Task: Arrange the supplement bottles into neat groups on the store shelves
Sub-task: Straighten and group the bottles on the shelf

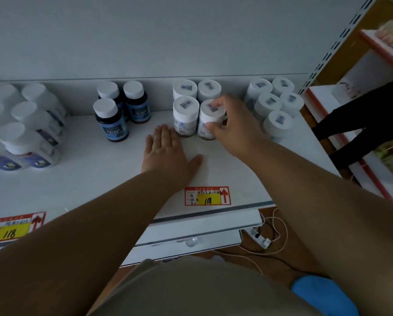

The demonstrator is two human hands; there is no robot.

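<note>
The front-right white supplement bottle (210, 120) of the four-bottle group is gripped round its cap by the right hand (233, 124). The left hand (168, 151) is laid flat and empty on the shelf (88, 179) just before that bottle. The bottle is judged light, rigid and smooth, best taken at the cap.

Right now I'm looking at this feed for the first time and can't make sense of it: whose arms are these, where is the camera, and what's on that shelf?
There is no machine here. The arms belong to a person, and the single wide-angle camera sits on their head, looking forward and down, so you see roughly what they see.

The white shelf holds supplement bottles in clusters: white bottles with blue labels far left, three dark bottles with white caps, a square of four white bottles in the middle, and another white cluster on the right.

The left hand lies flat on the shelf, fingers straight, holding nothing. The right hand grips the front right bottle of the middle four. Red and yellow price tags marked 118 sit along the front edge.
</note>
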